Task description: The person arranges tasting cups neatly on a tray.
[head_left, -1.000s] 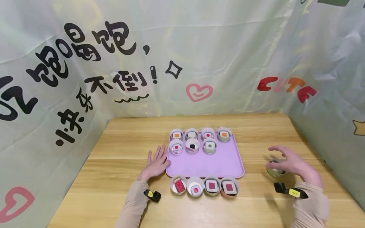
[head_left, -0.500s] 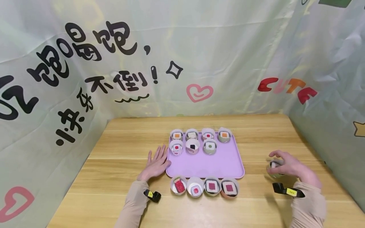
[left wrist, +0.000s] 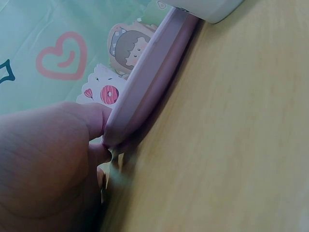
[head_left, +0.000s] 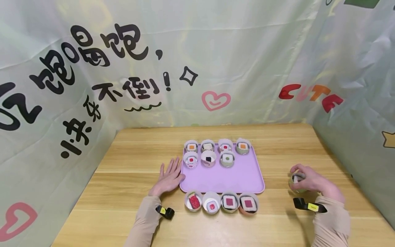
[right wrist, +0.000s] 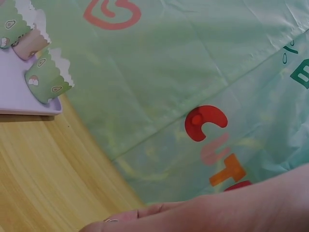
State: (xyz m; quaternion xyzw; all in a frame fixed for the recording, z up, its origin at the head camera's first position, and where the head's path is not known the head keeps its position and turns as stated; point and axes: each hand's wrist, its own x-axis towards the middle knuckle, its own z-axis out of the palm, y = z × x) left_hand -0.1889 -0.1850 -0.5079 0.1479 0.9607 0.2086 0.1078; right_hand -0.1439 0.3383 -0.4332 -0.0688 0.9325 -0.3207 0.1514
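Note:
My left hand (head_left: 167, 179) lies with its fingers spread on the table, and its thumb touches the left edge of the lilac tray (head_left: 222, 180). In the left wrist view, the hand (left wrist: 53, 159) meets the tray's rim (left wrist: 145, 92). Far to the right, my right hand (head_left: 313, 180) holds a greenish paper baking cup (head_left: 300, 189) between thumb and fingers. Something white and dark, partly hidden by the hand, sits in that cup. Only part of the right hand (right wrist: 145, 217) shows in the right wrist view, and its cup is out of sight there.
Several paper baking cups with sushi-like pieces stand in two rows on the tray, among them a green one (right wrist: 48, 79). A row of others, including a cup with a red piece (head_left: 193, 201), stands along the tray's front. Printed cloth (head_left: 247, 68) walls the wooden table.
My right hand has lowered slightly leftward, and its thumb and fingers have closed round the cup. The left hand and the tray have stayed in place.

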